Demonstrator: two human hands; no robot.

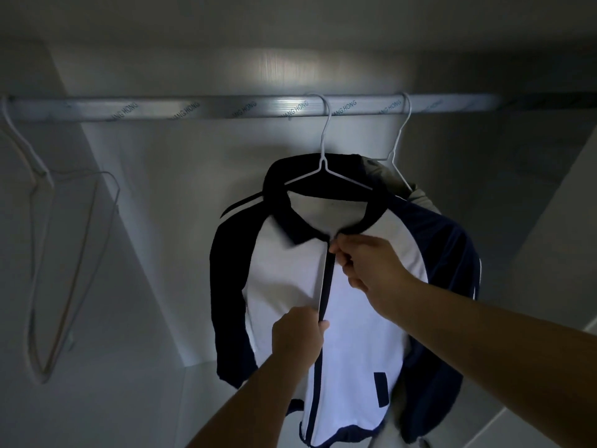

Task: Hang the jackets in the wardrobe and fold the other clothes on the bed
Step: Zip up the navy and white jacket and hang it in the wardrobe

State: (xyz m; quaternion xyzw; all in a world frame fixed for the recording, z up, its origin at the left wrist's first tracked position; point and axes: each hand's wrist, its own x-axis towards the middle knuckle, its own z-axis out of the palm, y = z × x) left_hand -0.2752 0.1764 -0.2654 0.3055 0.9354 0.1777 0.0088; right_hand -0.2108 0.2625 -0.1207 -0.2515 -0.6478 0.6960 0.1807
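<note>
Currently inside the wardrobe (155,221), light dim. Centre-right: white jacket (284,279) with navy sleeves and collar, front turned near, on a white wire hanger (326,171) hooked over the metal rail (193,106). Front panels meeting along a dark zip strip (325,286) from collar down to hem. Low on the right panel, a dark pocket welt (381,389). At mid-chest, the left hand (298,334): grip pinching the jacket front at the left edge of the zip strip, thumb tip showing on the strip's right side. Higher, just under the collar, the right hand (368,270): grip pressed together in a pinch at the top of the zip strip, remaining fingers curled; zip pull itself hidden. Just behind and right of the jacket, a second hanger (399,147) on the same rail, carrying an olive garment (423,195), mostly covered. At the far left end of the rail, a bunch of empty hangers (64,253), well apart from the jacket.
</note>
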